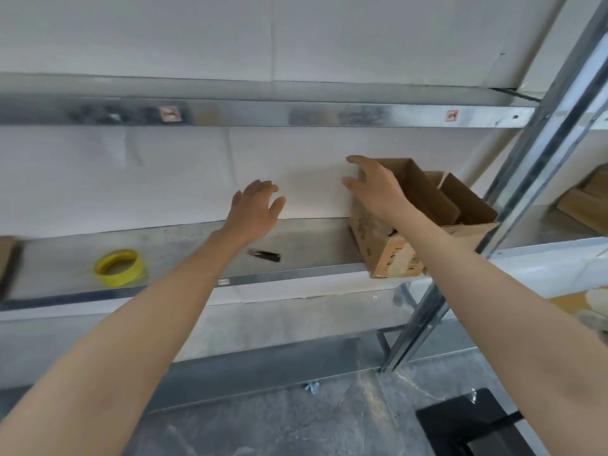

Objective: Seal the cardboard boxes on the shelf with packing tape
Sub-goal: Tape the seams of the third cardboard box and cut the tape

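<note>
Cardboard box [394, 255], shelf's [296, 274] right end, flaps up: likely light, walls stiff, flaps floppy; take by side walls. Left hand [255, 209], right hand [375, 187]: fingers spread, gripping nothing.

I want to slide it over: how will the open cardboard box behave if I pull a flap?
The cardboard box looks worn and creased, so it will probably flex. Its raised flaps would likely fold rather than drag it. It sits at the shelf's front edge, so it may tip off.
</note>
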A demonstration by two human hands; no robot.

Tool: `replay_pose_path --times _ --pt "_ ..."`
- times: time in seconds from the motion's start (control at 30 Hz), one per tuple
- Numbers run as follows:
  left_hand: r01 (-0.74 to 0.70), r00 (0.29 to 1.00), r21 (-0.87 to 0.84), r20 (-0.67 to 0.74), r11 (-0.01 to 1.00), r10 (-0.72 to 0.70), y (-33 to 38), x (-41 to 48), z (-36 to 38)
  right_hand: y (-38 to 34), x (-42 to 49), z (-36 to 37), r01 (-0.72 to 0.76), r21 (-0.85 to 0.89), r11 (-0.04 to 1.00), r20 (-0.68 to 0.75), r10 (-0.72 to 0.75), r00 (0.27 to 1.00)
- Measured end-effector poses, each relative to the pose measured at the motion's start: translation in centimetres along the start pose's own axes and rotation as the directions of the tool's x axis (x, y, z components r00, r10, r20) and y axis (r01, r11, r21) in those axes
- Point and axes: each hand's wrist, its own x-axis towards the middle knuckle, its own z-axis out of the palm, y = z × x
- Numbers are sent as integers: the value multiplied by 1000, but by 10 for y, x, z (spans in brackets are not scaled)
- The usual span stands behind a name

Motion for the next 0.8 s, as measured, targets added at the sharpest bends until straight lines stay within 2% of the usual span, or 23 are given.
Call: replay_pose_path --times 0.27,0.43,0.57,0.67,0.8 --pt "191 977 120 -121 974 -177 -152 -111 -104 -151 -27 128 147 103 984 139 -161 977" --pt "359 929 220 -181 907 -324 -240 -194 -162 -240 -43 212 218 188 958 240 -260 935" --pt "491 868 301 -248 818 -430 -300 -256 -197 -305 -51 280 264 255 930 341 -342 876" --pt "583 809 299 -301 756 -505 -344 -291 -218 -348 -53 329 299 290 909 398 -399 826" --pt "682 731 276 -298 677 -614 -407 -321 -238 -392 -49 393 305 307 901 464 -422 779"
